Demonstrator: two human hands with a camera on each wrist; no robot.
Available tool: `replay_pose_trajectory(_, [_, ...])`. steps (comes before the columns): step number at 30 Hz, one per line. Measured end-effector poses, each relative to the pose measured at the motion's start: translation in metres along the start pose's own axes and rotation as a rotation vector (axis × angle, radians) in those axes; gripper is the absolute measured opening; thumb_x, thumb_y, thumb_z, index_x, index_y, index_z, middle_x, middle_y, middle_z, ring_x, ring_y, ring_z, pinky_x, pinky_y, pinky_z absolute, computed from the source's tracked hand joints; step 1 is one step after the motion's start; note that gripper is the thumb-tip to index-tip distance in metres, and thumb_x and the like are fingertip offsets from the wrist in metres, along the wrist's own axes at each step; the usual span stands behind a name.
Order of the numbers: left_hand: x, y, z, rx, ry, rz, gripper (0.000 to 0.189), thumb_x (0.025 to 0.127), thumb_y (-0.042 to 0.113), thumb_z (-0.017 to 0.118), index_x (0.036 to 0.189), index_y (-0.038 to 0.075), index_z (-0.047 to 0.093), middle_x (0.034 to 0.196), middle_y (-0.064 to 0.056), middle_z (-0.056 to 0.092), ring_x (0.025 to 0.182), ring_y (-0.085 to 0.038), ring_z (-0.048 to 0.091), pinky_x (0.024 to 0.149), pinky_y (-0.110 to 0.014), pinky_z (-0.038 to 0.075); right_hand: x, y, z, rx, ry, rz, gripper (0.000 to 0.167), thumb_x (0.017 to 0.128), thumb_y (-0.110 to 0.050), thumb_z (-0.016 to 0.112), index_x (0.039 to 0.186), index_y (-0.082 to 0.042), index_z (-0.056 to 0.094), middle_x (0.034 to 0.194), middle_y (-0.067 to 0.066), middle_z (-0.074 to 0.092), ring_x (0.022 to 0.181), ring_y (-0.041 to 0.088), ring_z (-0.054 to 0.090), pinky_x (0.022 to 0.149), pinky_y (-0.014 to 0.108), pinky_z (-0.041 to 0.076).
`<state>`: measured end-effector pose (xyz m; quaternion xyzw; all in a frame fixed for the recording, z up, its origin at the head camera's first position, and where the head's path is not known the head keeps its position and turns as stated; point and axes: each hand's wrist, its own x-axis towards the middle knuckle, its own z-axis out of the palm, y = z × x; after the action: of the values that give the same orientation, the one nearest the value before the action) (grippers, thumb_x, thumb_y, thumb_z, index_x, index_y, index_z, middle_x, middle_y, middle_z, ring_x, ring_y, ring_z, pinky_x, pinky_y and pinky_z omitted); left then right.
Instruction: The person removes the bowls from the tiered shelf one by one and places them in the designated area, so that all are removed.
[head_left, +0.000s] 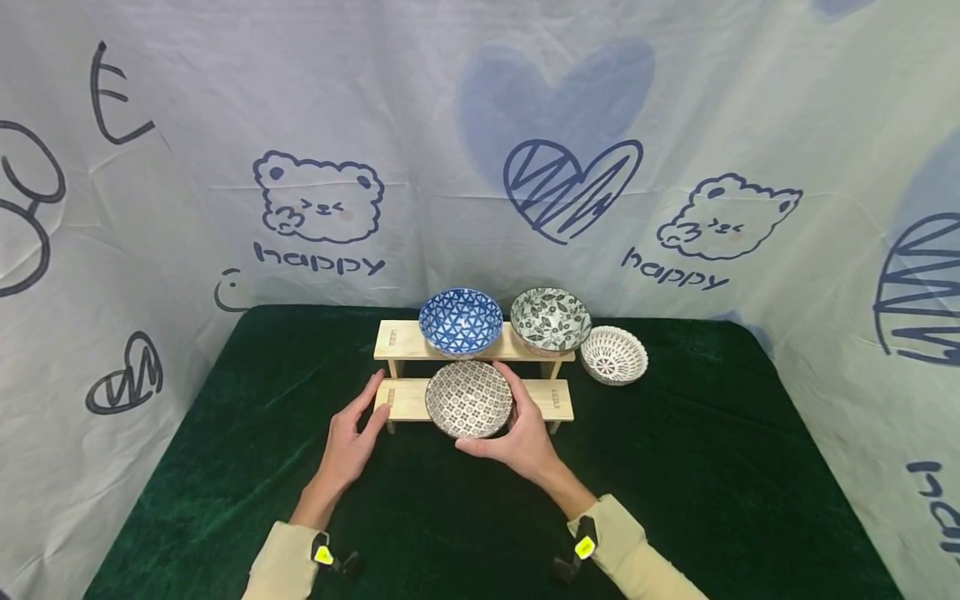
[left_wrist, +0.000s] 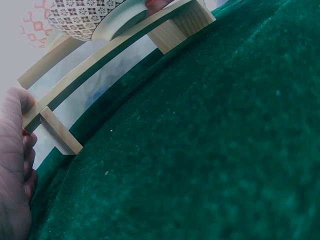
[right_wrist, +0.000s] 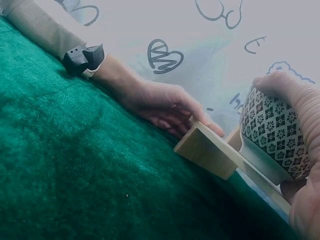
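My right hand [head_left: 527,440] grips a brown-and-white patterned bowl [head_left: 468,398] from the right. Its thumb lies along the near side and its fingers reach round the right side, partly hidden. The bowl is right at the top of the front wooden shelf [head_left: 405,400], near its middle. In the right wrist view, the bowl's white foot shows just at the board. At the left end of that shelf, my left hand [head_left: 350,437] holds the board, its thumb [left_wrist: 21,99] on the top edge and its other fingers lower, beside the leg.
On the higher back shelf [head_left: 395,336] stand a blue triangle-patterned bowl [head_left: 461,321] and a green leaf-patterned bowl [head_left: 551,319]. A white bowl with a brown pattern [head_left: 614,356] is to their right. Green cloth [head_left: 697,467] covers the table, with a printed curtain [head_left: 442,108] behind.
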<state>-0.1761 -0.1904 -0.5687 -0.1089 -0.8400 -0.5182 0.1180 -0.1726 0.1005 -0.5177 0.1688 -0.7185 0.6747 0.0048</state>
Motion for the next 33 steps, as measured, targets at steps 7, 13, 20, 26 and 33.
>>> replay_pose_trajectory(7, [0.0, 0.0, 0.0, -0.005, -0.008, -0.009, 0.055, 0.108, 0.023, 0.058, 0.16, 0.013, 0.043, 0.164, -0.007, 0.042, 0.153, -0.03, 0.038, 0.122, -0.057, 0.029, -0.003, -0.004, -0.004, 0.033, 0.003, 0.004, 0.113, 0.07, -0.004, 0.095, 0.162, -0.011, 0.03, 0.159, 0.013, 0.042, 0.142, 0.033, 0.047, 0.117, 0.027, 0.04])
replay_pose_trajectory(13, [0.0, -0.002, 0.0, -0.005, -0.009, -0.008, 0.056, 0.108, 0.023, 0.059, 0.16, 0.014, 0.043, 0.164, -0.006, 0.042, 0.153, -0.029, 0.038, 0.122, -0.057, 0.029, -0.007, -0.005, -0.009, 0.039, 0.015, -0.001, 0.114, 0.069, -0.008, 0.097, 0.162, -0.011, 0.03, 0.159, 0.014, 0.042, 0.142, 0.035, 0.046, 0.116, 0.025, 0.041])
replay_pose_trajectory(20, [0.0, -0.001, 0.0, -0.005, -0.01, -0.012, 0.056, 0.108, 0.024, 0.059, 0.16, 0.014, 0.043, 0.164, -0.006, 0.042, 0.153, -0.029, 0.038, 0.122, -0.058, 0.029, -0.013, -0.005, -0.018, 0.033, 0.032, -0.003, 0.115, 0.069, -0.01, 0.098, 0.162, -0.008, 0.029, 0.159, 0.016, 0.04, 0.143, 0.037, 0.045, 0.115, 0.023, 0.041])
replay_pose_trajectory(26, [0.0, 0.0, 0.0, -0.008, -0.02, -0.02, 0.056, 0.109, 0.025, 0.058, 0.161, 0.013, 0.041, 0.165, -0.007, 0.041, 0.153, -0.031, 0.037, 0.123, -0.06, 0.029, -0.02, -0.005, -0.026, 0.019, 0.055, 0.013, 0.115, 0.069, -0.005, 0.097, 0.161, -0.005, 0.029, 0.159, 0.017, 0.041, 0.143, 0.038, 0.045, 0.114, 0.022, 0.041])
replay_pose_trajectory(33, [0.0, 0.002, 0.0, -0.003, -0.023, -0.023, 0.057, 0.109, 0.026, 0.057, 0.162, 0.014, 0.04, 0.165, -0.007, 0.04, 0.153, -0.03, 0.037, 0.123, -0.059, 0.029, -0.028, -0.005, -0.036, -0.003, 0.103, -0.012, 0.114, 0.067, 0.002, 0.095, 0.16, -0.001, 0.029, 0.158, 0.018, 0.043, 0.142, 0.038, 0.046, 0.114, 0.021, 0.041])
